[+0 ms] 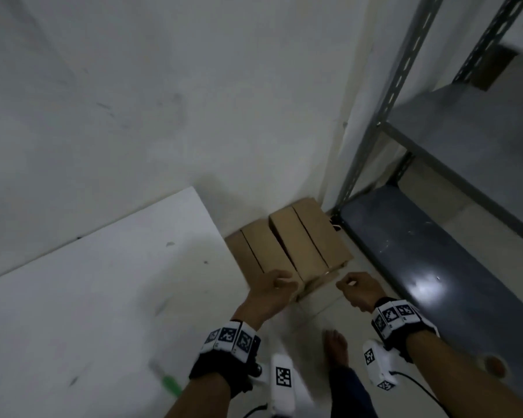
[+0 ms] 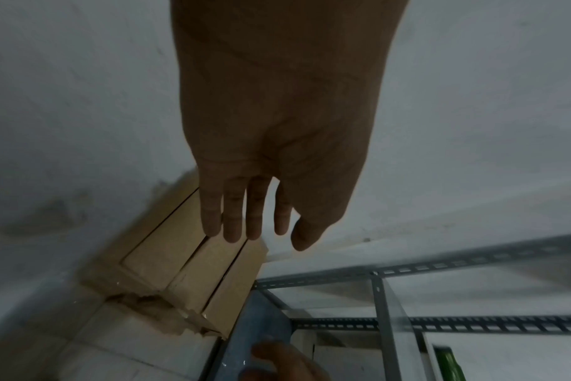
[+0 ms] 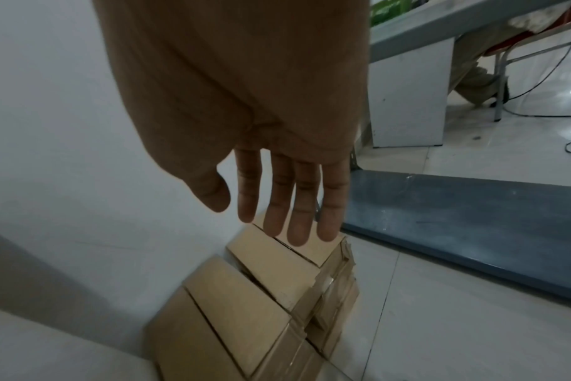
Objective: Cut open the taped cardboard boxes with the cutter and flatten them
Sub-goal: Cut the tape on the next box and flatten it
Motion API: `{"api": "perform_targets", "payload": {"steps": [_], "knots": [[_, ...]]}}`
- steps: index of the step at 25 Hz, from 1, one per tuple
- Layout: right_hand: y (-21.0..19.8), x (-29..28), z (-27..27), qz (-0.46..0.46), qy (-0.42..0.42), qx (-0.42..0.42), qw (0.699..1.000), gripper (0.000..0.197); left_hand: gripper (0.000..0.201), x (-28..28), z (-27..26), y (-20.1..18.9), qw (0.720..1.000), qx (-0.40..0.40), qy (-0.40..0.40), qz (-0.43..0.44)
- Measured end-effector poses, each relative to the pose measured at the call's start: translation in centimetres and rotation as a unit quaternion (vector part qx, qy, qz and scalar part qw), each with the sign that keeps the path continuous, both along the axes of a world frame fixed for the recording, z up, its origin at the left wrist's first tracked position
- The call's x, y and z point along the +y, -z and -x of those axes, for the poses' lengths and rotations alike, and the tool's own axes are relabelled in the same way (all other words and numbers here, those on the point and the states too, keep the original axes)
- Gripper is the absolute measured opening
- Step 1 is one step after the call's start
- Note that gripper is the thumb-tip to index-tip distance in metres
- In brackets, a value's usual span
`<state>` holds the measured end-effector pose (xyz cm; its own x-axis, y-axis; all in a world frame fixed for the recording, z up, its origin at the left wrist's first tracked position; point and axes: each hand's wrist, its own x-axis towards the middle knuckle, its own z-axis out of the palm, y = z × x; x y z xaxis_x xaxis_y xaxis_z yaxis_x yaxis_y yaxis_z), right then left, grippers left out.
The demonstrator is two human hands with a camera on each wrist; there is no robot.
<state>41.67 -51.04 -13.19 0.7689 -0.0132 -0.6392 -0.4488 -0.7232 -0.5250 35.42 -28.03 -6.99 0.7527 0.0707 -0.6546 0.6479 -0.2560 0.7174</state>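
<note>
Flattened cardboard boxes (image 1: pixel 290 245) lie stacked on the floor in the corner, wall behind, metal shelf rack (image 1: pixel 429 236) just right; exact count unclear, several layers. No readable writing on them. Left hand (image 1: pixel 269 292) over the stack's near edge, right hand (image 1: pixel 358 289) just beside it; both hold nothing, fingers straight and loose in wrist views. Green-handled object (image 1: pixel 169 384) on white table (image 1: pixel 88 297), blurred.
</note>
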Motion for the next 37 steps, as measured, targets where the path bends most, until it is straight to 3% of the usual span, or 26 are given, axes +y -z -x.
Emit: {"api": "perform_targets", "payload": {"steps": [2, 6, 11, 14, 16, 18, 20, 23, 26, 30, 34, 37], "knots": [[3.4, -1.2, -5.0, -0.002, -0.025, 0.029, 0.999, 0.019, 0.014, -2.8, -4.2, 3.1, 0.996, 0.046, -0.061, 0.034], [9.8, -3.8, -13.3, -0.003, -0.034, 0.064, 0.997, 0.019, 0.034, -7.6, -11.2, 11.2, 0.973, 0.126, -0.172, 0.092], [20.3, -6.1, -21.2, 0.016, -0.067, 0.078, 0.995, 0.042, 0.086, -10.8, -16.2, 23.9, 0.944, 0.199, -0.241, 0.101], [26.8, -6.8, -23.9, 0.034, -0.063, 0.085, 0.994, 0.070, 0.046, -11.4, -18.0, 30.6, 0.936, 0.215, -0.272, 0.060], [30.4, -7.1, -25.3, 0.029, -0.067, 0.101, 0.992, 0.094, 0.055, -11.6, -19.0, 34.3, 0.938, 0.212, -0.271, -0.042], [33.3, -7.6, -26.1, 0.007, -0.062, 0.132, 0.989, 0.112, 0.043, -12.2, -19.7, 36.2, 0.937, 0.190, -0.236, -0.174], [35.4, -8.1, -26.3, -0.024, -0.062, 0.151, 0.986, 0.115, 0.036, -13.4, -19.6, 36.8, 0.934, 0.153, -0.214, -0.243], [36.7, -8.6, -25.7, -0.082, 0.015, 0.175, 0.981, 0.104, 0.059, -14.0, -19.9, 37.1, 0.943, 0.061, -0.203, -0.256], [36.9, -8.8, -24.9, -0.146, 0.091, 0.152, 0.973, 0.100, 0.079, -13.5, -21.5, 39.1, 0.946, 0.069, -0.278, -0.155], [35.8, -9.9, -24.3, -0.150, 0.077, 0.096, 0.981, 0.095, 0.099, -12.7, -23.4, 39.9, 0.924, 0.107, -0.356, -0.095], [30.6, -10.7, -24.6, -0.144, 0.074, 0.077, 0.984, 0.059, 0.092, -12.3, -23.5, 36.7, 0.933, 0.101, -0.335, -0.084], [24.4, -11.4, -24.0, -0.104, 0.078, 0.036, 0.991, 0.064, 0.091, -12.5, -23.3, 31.8, 0.937, 0.041, -0.343, -0.053]]}}
